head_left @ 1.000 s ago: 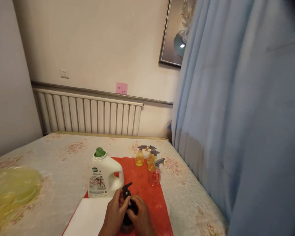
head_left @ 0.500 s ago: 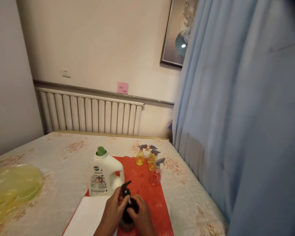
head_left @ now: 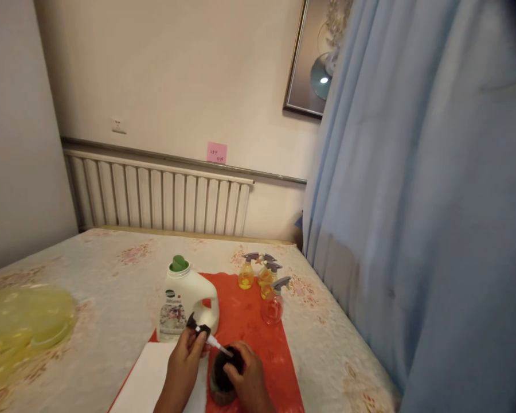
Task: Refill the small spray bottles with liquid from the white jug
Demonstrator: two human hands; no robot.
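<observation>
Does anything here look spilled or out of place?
No spill shows. The green piece atop the white jug looks odd: it pokes above the rim instead of covering it. The black pump tilts, but the left hand holds it.

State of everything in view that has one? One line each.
Pump head: unseated, tilted, in the left hand; can't tell whether its tube end is inside the bottle
Dark bottle: pump off, gripped by the right hand
White jug: upright, green piece at its mouth
Four spray bottles: upright, trigger heads on
White sheet: flat
Curtain: hanging
Wall socket: nothing plugged in
</observation>
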